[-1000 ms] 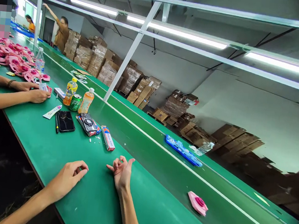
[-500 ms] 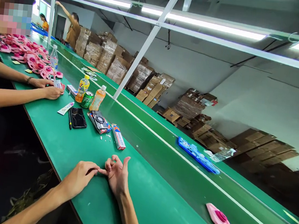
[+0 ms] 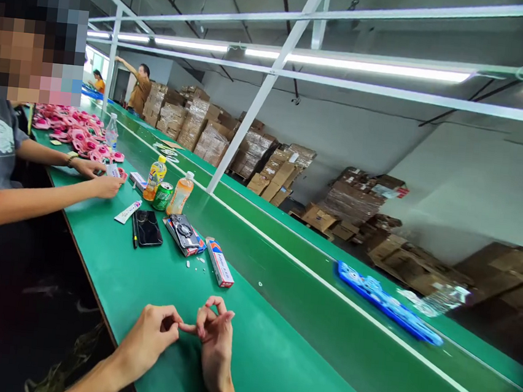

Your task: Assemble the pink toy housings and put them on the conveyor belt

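My left hand is closed in a pinch around the tip of one outstretched finger of my right hand. My right hand is palm up above the table, its other fingers loosely curled and apart from that finger, with no object in it. Both hands are over the near edge of the green table. Closest to them is a red, white and blue carton, just beyond my right hand. Small white bits lie beside it. A dark phone-like device rests on another carton.
Left, a co-worker's hands hold a small white and pink item near a pile of pink pieces. A phone, a tube, bottles and a green can stand between. A blue tray-like piece lies on the belt.
The view has shifted, so most things appear lower and farther right. My right thumb has folded in towards the curled fingers. The pink piece is now almost out of frame. The pinch continues.
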{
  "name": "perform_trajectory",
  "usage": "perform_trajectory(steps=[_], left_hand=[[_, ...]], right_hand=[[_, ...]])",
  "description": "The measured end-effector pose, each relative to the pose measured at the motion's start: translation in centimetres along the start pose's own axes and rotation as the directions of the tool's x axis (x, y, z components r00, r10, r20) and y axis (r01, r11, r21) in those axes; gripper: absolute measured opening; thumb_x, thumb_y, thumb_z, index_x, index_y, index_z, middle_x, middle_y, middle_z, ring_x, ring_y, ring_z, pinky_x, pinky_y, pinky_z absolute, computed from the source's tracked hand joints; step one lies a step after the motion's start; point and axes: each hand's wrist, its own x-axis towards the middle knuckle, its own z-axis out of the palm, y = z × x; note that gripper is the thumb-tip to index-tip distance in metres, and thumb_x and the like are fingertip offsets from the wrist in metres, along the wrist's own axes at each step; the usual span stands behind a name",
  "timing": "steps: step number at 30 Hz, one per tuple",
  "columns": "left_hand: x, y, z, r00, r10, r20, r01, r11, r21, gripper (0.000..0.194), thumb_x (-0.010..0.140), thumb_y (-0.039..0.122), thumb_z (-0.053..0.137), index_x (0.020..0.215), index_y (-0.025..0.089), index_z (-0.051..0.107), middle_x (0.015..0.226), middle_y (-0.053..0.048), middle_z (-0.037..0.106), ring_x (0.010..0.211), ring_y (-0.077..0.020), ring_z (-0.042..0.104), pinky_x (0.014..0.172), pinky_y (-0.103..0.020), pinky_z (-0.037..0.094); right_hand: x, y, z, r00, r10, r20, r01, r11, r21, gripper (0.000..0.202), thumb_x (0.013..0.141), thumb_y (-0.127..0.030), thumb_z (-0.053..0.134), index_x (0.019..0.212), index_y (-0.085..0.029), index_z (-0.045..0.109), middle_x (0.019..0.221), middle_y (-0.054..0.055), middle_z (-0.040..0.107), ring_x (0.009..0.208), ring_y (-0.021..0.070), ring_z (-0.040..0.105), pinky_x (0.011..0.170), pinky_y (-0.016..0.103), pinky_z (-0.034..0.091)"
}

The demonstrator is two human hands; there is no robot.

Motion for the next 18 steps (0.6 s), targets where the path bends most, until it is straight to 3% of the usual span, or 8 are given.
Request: perform_trajectory(steps=[9, 14, 16, 18], left_hand=[[-0.1, 0.8, 0.1, 1.000, 0.000, 0.028, -0.001, 0.998, 0.063, 0.024, 0.077, 0.016, 0.053, 0.080, 0.014, 0.077, 0.063, 0.000, 0.064, 0.059, -0.0124, 0.050, 0.058, -0.024, 0.034], [0.3, -1.1, 1.3, 1.000, 0.011, 0.019, -0.015, 0.979, 0.205, 0.020, 0.077, 0.012, 0.059, 0.077, 0.019, 0.077, 0.074, -0.005, 0.073, 0.072, -0.0193, 0.065, 0.071, -0.029, 0.045], [0.5, -2.4, 1.7, 0.998, 0.039, 0.040, -0.046, 0.980, 0.196, 0.011, 0.080, 0.015, 0.066, 0.079, 0.022, 0.075, 0.084, -0.006, 0.074, 0.084, -0.0232, 0.067, 0.081, -0.033, 0.050], [0.4, -3.2, 1.7, 0.996, 0.071, 0.048, -0.077, 0.985, 0.154, 0.005, 0.089, 0.027, 0.070, 0.092, 0.025, 0.073, 0.100, -0.007, 0.072, 0.096, -0.0231, 0.067, 0.087, -0.036, 0.054]], right_hand=[[0.1, -1.2, 0.0, 0.998, 0.059, -0.013, -0.059, 0.998, -0.002, 0.060, 0.084, -0.083, 0.051, 0.100, -0.025, 0.057, 0.054, -0.008, 0.042, 0.047, 0.0102, 0.032, 0.049, 0.029, 0.054], [0.2, -0.3, -0.8, 1.000, -0.013, 0.028, 0.019, 0.972, -0.236, 0.064, 0.077, -0.087, 0.054, 0.096, -0.026, 0.058, 0.052, -0.008, 0.043, 0.044, 0.0104, 0.032, 0.048, 0.031, 0.053], [0.0, 0.4, -1.2, 0.994, -0.086, 0.064, 0.104, 0.911, -0.399, 0.061, 0.079, -0.085, 0.053, 0.097, -0.027, 0.062, 0.051, -0.006, 0.046, 0.044, 0.0126, 0.038, 0.047, 0.029, 0.049], [-0.1, 1.4, -1.6, 0.982, -0.150, 0.113, 0.188, 0.794, -0.578, 0.051, 0.081, -0.078, 0.060, 0.095, -0.029, 0.067, 0.052, -0.004, 0.051, 0.046, 0.0155, 0.046, 0.049, 0.029, 0.048]])
